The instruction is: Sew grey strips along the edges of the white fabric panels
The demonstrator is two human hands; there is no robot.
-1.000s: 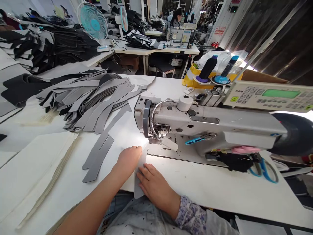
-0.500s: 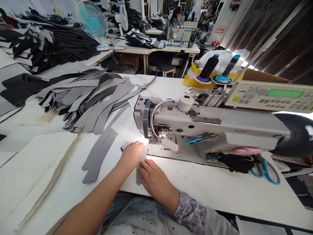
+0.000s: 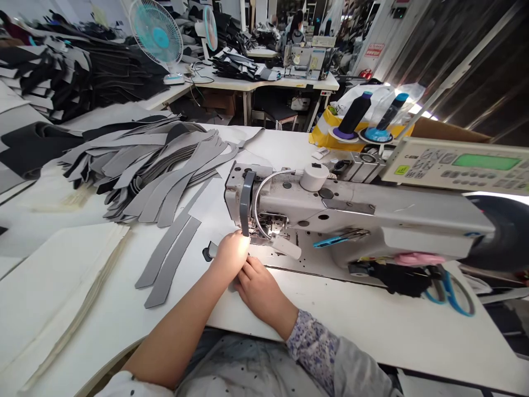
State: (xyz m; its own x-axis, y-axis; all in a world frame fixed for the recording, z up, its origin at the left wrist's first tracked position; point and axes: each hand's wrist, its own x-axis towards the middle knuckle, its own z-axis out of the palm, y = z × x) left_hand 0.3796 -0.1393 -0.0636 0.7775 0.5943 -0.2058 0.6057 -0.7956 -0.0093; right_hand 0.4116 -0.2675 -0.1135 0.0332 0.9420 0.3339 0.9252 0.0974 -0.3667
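Note:
My left hand [image 3: 230,255] sits in the lamp's glare right at the presser foot [image 3: 270,227] of the grey sewing machine [image 3: 351,209], fingers curled down on a grey fabric strip. My right hand [image 3: 258,288] lies flat just behind it, fingertips touching the left hand and pressing the same strip. Only a sliver of the strip [image 3: 235,286] shows between the hands. A small dark object [image 3: 207,253] lies just left of my left hand.
Two loose grey strips [image 3: 169,253] and a big pile of them [image 3: 165,165] lie to the left, beside stacked white sheets [image 3: 53,275]. Control panel [image 3: 458,165], thread cones [image 3: 355,113] and blue scissors [image 3: 448,286] are on the right. A fan [image 3: 157,33] and another person [image 3: 295,25] are at the back.
Both hands have slid forward toward the needle. The grey strip that hung over the table's edge has been drawn up and is now almost wholly hidden under the hands.

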